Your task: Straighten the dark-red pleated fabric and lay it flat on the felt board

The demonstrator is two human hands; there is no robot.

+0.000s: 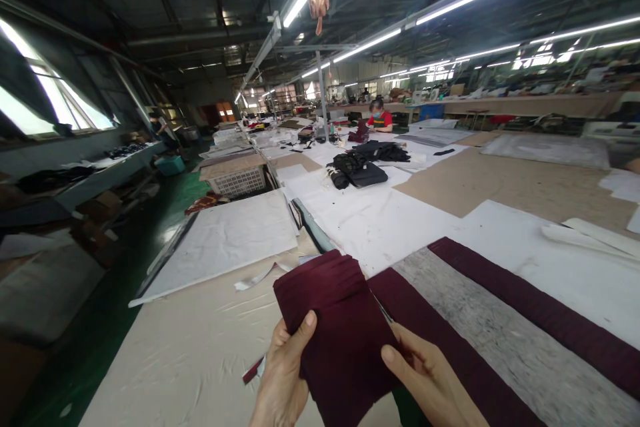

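Observation:
I hold a stack of dark maroon fabric pieces (336, 327) just above the near edge of a long work table (200, 360). My left hand (283, 380) grips the stack's left edge, thumb on top. My right hand (430, 383) pinches the stack's lower right corner with the thumb on top. Two long strips of the same maroon fabric (540, 313) lie on a grey sheet (480, 327) to the right of the stack.
White paper sheets (225, 240) and brown card cover the table ahead. A pile of black fabric (357, 170) lies farther back. A white basket (237, 180) sits left of it. A person in red (380, 117) sits at the far end. A green-floored aisle (100, 320) runs along the left.

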